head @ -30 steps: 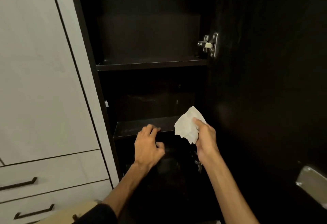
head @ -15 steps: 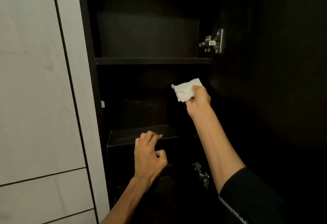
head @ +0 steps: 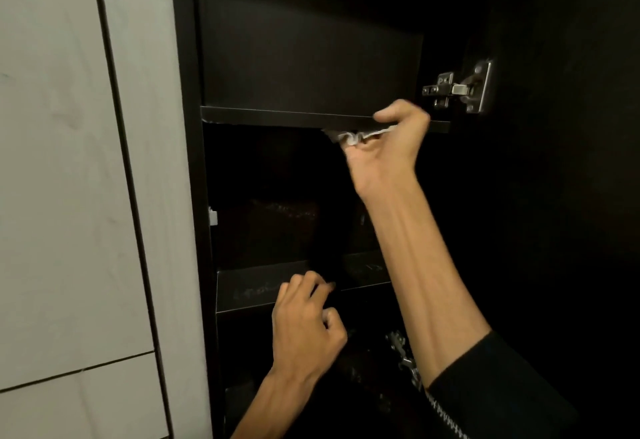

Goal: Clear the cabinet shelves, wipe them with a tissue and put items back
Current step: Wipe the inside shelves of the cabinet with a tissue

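The dark cabinet stands open with two bare shelves in view. My right hand (head: 388,142) grips a crumpled white tissue (head: 349,136) against the front edge of the upper shelf (head: 277,116), near its right end; my thumb lies over the top of the edge and most of the tissue is hidden under my fingers. My left hand (head: 304,326) rests with loosely curled fingers on the front edge of the lower shelf (head: 249,291), which shows pale dust streaks. It holds nothing.
The black cabinet door (head: 554,196) hangs open on the right, with a metal hinge (head: 457,88) near the upper shelf and another hinge (head: 403,359) lower down. White panelled fronts (head: 69,196) fill the left side. A dim dark shape sits deep on the lower shelf.
My right hand rose with the tissue from beside the lower shelf up to the upper shelf's front edge and crumpled it there. My left hand stayed on the lower shelf edge. The view tilted upward.
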